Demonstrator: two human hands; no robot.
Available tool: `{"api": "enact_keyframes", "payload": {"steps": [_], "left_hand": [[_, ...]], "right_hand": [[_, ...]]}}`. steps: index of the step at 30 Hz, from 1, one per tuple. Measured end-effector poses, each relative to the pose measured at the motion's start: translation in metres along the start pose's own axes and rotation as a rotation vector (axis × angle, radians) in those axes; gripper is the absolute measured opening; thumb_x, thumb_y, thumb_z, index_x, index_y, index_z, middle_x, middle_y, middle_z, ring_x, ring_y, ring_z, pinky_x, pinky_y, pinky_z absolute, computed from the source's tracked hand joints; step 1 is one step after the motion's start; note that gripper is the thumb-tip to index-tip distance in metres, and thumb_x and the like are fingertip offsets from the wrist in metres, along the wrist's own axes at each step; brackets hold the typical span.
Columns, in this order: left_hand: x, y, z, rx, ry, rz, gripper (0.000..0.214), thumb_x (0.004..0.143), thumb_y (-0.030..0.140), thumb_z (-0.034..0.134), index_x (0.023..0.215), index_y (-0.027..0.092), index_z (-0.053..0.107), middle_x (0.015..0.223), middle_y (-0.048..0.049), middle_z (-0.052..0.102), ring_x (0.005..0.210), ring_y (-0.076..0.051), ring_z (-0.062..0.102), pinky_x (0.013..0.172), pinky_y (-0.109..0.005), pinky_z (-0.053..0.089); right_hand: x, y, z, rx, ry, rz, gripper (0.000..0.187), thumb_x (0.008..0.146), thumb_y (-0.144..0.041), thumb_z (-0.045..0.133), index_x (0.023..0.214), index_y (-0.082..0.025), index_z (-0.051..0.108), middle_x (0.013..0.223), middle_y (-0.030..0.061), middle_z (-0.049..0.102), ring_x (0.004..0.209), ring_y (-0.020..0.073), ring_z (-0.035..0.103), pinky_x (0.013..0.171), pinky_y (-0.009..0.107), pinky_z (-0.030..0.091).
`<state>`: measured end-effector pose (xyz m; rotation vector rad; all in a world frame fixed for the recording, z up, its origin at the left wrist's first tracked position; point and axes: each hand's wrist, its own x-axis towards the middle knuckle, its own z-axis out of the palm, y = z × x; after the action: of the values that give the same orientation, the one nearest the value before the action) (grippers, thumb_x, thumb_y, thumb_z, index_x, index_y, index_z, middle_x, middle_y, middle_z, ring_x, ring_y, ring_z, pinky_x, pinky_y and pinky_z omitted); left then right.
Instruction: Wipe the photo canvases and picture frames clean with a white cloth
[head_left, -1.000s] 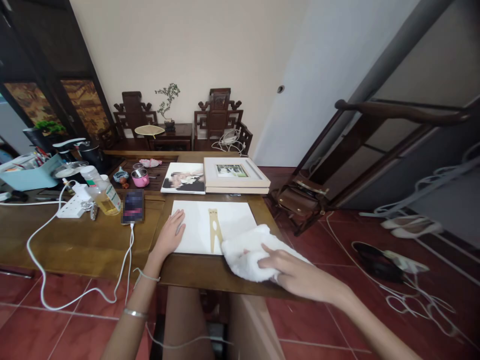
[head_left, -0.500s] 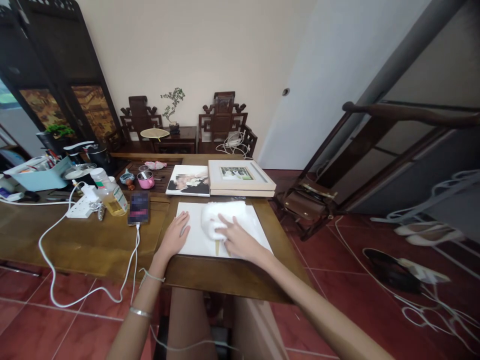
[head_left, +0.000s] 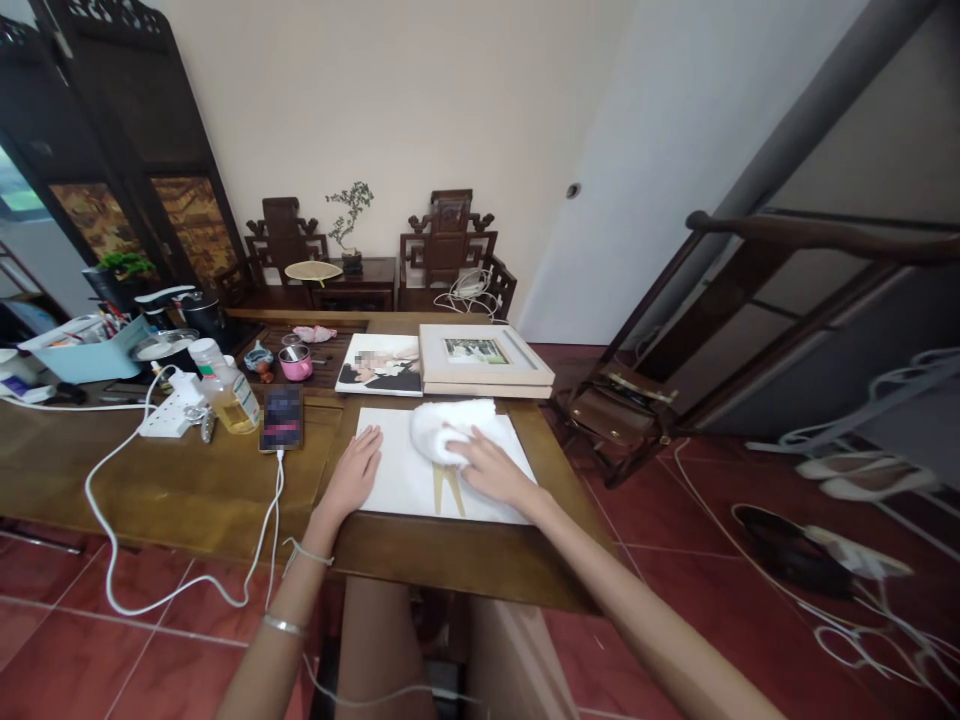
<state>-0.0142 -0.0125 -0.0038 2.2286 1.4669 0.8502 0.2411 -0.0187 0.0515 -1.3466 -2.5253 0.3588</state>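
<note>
Wooden table (head_left: 187, 490) | pink pot (head_left: 296, 363), contents unclear | left hand (head_left: 356, 475), fingers open, on white board (head_left: 397, 485) | right hand (head_left: 491, 472) flat on cloth (head_left: 442, 425)

Both our arms reach forward from the lower edge of the view, bare along their whole visible length. Our left forearm (head_left: 289, 610) rises from the lower left, nearly straight, with the wrist bent back a little. Our left hand (head_left: 358, 472) lies palm down and flat, fingers stretched forward and close together, thumb slightly apart on the inner side. Our right arm (head_left: 619, 610) comes in from the lower right at a long slant toward the middle. Our right hand (head_left: 489, 468) is palm down too, fingers pointing forward and to the left, a little bent at the knuckles, pressing down, open rather than clenched. The two hands lie near each other, about level, not touching.
</note>
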Motion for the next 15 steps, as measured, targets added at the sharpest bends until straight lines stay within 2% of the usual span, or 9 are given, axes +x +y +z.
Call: {"api": "enact_keyframes", "payload": {"steps": [2, 4, 6, 11, 13, 15], "left_hand": [[0.000, -0.002, 0.001, -0.006, 0.020, 0.004, 0.043, 0.095, 0.031, 0.031, 0.132, 0.016, 0.047, 0.143, -0.0105, 0.043, 0.136, -0.020, 0.033, 0.114, -0.045, 0.023], [0.000, -0.003, 0.001, -0.007, 0.036, 0.004, 0.044, 0.095, 0.032, 0.030, 0.133, 0.016, 0.045, 0.144, -0.0108, 0.041, 0.136, -0.020, 0.032, 0.114, -0.045, 0.023], [0.000, -0.004, 0.002, -0.002, 0.036, 0.004, 0.046, 0.096, 0.033, 0.028, 0.135, 0.015, 0.042, 0.146, -0.0114, 0.038, 0.137, -0.020, 0.031, 0.114, -0.044, 0.023], [0.000, -0.004, 0.003, 0.035, 0.007, 0.018, 0.049, 0.096, 0.033, 0.025, 0.137, 0.010, 0.038, 0.147, -0.0130, 0.035, 0.139, -0.020, 0.026, 0.115, -0.043, 0.021], [0.000, -0.004, 0.004, 0.045, 0.014, 0.031, 0.049, 0.096, 0.033, 0.024, 0.137, 0.010, 0.039, 0.147, -0.0131, 0.035, 0.139, -0.021, 0.025, 0.115, -0.043, 0.022], [0.000, -0.005, 0.004, 0.052, 0.022, 0.037, 0.048, 0.096, 0.033, 0.025, 0.137, 0.011, 0.039, 0.146, -0.0130, 0.036, 0.139, -0.021, 0.026, 0.115, -0.044, 0.022]], "right_hand": [[0.019, -0.004, 0.005, -0.051, 0.027, 0.048, 0.051, 0.068, -0.004, 0.040, 0.114, -0.014, 0.060, 0.134, 0.0126, 0.052, 0.136, 0.0256, 0.028, 0.109, 0.055, 0.018], [0.022, -0.018, 0.010, -0.107, 0.029, 0.035, 0.050, 0.068, -0.005, 0.043, 0.114, -0.013, 0.061, 0.138, 0.0139, 0.047, 0.138, 0.0290, 0.023, 0.107, 0.060, 0.016], [0.008, -0.037, 0.015, -0.140, 0.011, -0.019, 0.052, 0.068, -0.005, 0.044, 0.116, -0.013, 0.061, 0.142, 0.0137, 0.042, 0.139, 0.0310, 0.018, 0.107, 0.062, 0.013], [-0.055, -0.074, 0.022, -0.098, -0.082, -0.167, 0.050, 0.068, -0.009, 0.046, 0.115, -0.017, 0.062, 0.148, 0.0118, 0.032, 0.140, 0.0333, 0.012, 0.107, 0.064, 0.004], [-0.063, -0.075, 0.020, -0.071, -0.108, -0.207, 0.051, 0.067, -0.010, 0.047, 0.114, -0.018, 0.062, 0.148, 0.0101, 0.033, 0.140, 0.0317, 0.013, 0.108, 0.063, 0.003], [-0.053, -0.067, 0.017, -0.058, -0.093, -0.204, 0.051, 0.068, -0.009, 0.046, 0.115, -0.019, 0.062, 0.146, 0.0090, 0.037, 0.139, 0.0280, 0.016, 0.110, 0.059, 0.007]]}}
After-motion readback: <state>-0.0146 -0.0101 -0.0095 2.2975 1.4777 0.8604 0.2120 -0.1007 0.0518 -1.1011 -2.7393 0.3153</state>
